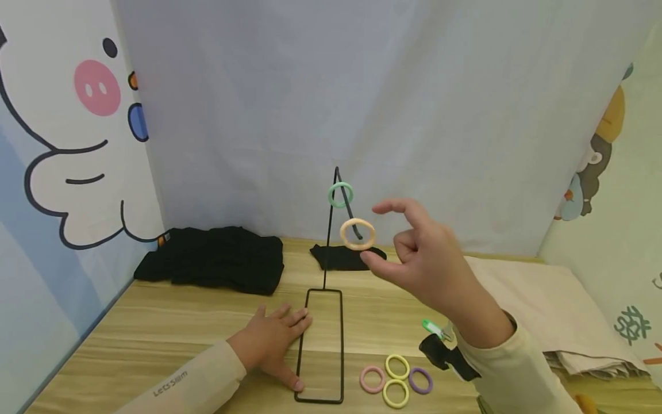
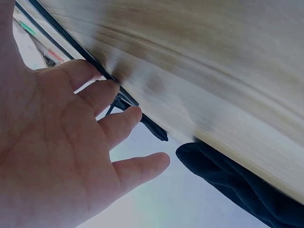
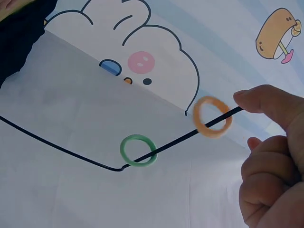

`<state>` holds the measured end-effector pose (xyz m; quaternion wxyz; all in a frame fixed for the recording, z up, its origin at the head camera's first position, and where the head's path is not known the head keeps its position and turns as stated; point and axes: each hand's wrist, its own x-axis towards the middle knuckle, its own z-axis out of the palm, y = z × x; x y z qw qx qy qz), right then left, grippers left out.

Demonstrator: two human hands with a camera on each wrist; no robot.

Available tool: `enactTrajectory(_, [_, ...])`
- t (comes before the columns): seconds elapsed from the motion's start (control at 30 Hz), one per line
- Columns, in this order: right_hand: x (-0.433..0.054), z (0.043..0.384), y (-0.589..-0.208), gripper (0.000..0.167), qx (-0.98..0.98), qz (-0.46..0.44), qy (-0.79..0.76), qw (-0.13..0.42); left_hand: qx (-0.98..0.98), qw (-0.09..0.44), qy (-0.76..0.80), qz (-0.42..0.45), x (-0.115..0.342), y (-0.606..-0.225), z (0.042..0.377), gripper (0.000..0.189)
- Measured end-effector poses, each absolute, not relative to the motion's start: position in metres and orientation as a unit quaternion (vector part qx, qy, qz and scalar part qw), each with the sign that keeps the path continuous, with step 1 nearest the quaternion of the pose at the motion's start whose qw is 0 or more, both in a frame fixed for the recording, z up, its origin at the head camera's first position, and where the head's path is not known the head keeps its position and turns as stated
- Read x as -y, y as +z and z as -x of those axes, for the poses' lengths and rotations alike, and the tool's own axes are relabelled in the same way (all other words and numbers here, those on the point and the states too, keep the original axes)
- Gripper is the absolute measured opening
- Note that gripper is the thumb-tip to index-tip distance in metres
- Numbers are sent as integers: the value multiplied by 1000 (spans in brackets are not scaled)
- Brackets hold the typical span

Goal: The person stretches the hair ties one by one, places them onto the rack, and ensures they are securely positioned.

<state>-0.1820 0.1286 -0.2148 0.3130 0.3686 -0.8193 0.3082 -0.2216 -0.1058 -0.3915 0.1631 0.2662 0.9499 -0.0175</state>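
A black wire stand has a rectangular base (image 1: 342, 345) on the table, a tall upright and an arm (image 3: 175, 142) sloping down toward me. A green ring (image 3: 122, 151) hangs on the arm near its bend. An orange ring (image 3: 195, 118), slightly blurred, is around the arm nearer its free end. Beside it, my right hand (image 1: 426, 261) has thumb and index finger spread apart, nothing pinched between them, the other fingers folded. My left hand (image 1: 274, 339) rests with spread fingers across the left side of the base; its palm shows in the left wrist view.
Right of the base lie a pink ring (image 1: 362, 379), two yellow rings (image 1: 397, 356) and a purple ring (image 1: 421, 392). A green-tagged key (image 1: 433, 328) is near my right wrist. Black cloth (image 1: 217, 259) lies at back left, a smaller black cloth (image 1: 349, 259) behind the stand, beige cloth (image 1: 543, 299) at right.
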Motion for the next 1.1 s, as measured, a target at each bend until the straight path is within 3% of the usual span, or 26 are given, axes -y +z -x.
enactTrajectory(0.37, [-137, 188, -227, 48, 834, -338, 336, 277, -950, 143, -18, -276, 107, -391, 220, 114])
enactTrajectory(0.57, [-151, 194, -241, 45, 840, -331, 369, 219, -950, 148, -15, -276, 107, -391, 220, 114])
enactTrajectory(0.7, [-166, 200, -257, 41, 853, -301, 400, 147, -950, 147, -15, -276, 106, -393, 221, 115])
enactTrajectory(0.9, [-195, 212, -289, 42, 846, -256, 468, -11, -949, 151, -19, -275, 105, -395, 223, 116])
enactTrajectory(1.1, [-221, 223, -329, 49, 812, -266, 492, -167, -949, 161, -15, -271, 105, -395, 224, 117])
